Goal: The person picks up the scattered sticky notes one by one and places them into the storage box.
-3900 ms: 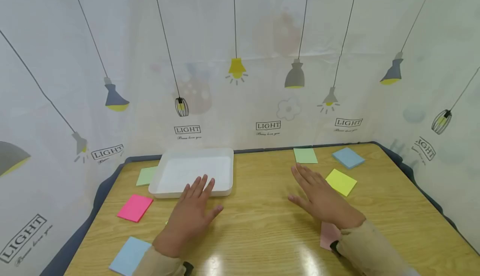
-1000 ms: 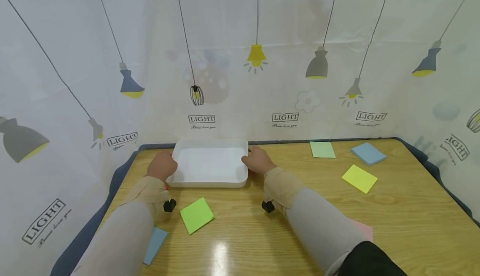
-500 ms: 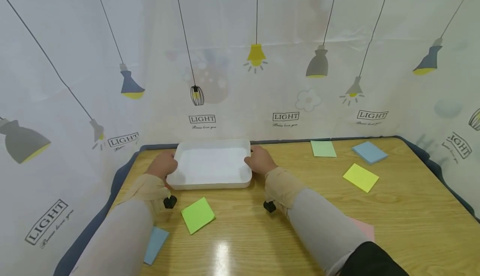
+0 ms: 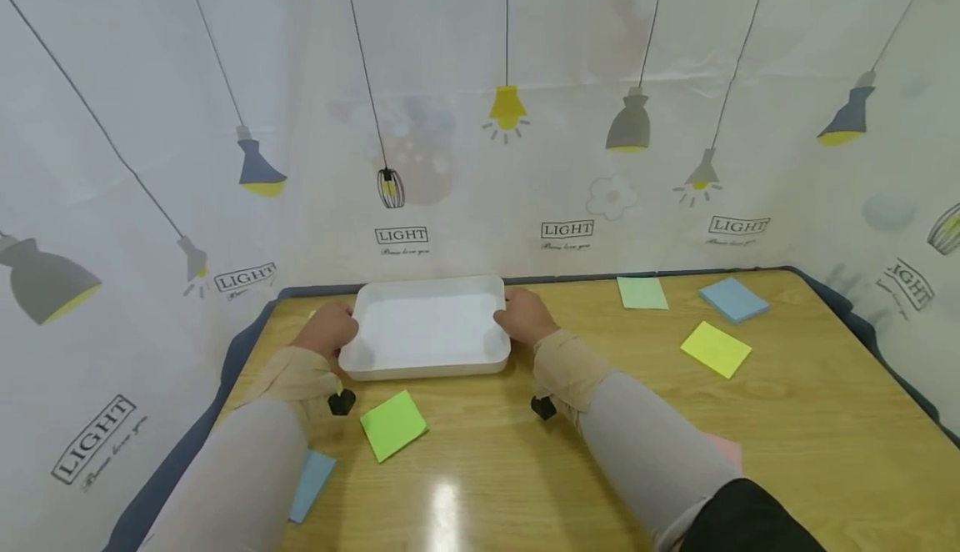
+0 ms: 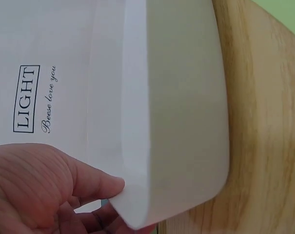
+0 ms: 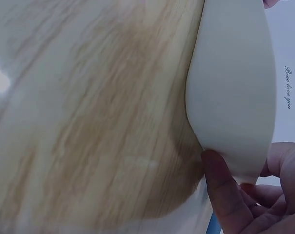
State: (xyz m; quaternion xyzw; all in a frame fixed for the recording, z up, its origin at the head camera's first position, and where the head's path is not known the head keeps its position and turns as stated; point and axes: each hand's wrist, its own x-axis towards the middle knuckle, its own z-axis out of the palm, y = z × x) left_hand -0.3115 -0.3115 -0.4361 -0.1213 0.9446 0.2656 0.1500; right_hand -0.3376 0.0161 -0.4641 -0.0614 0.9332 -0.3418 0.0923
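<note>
A shallow white rectangular tray [image 4: 427,327] sits near the back edge of the wooden table, and its inside looks bare. My left hand [image 4: 327,331] grips its left side; in the left wrist view the thumb of that left hand [image 5: 40,187] lies over the rim at a corner, the other fingers partly hidden below. On the opposite side my right hand [image 4: 525,316] holds the tray, thumb at the rim. The right wrist view has fingers of the right hand [image 6: 254,200] against the tray's outer wall [image 6: 230,87], near its bottom edge.
Before the tray lies a lime sticky-note pad [image 4: 393,425], with a blue pad [image 4: 311,485] partly under the left arm. To the right are pale green [image 4: 642,293], blue [image 4: 733,299] and yellow [image 4: 716,349] pads, plus a pink one [image 4: 726,449] partly covered. A printed curtain [image 4: 465,193] stands behind.
Earliest, both hands were spread over the table, off the tray; now they grip its sides. Over the last second the tray has shifted slightly right and turned a little, both hands moving along.
</note>
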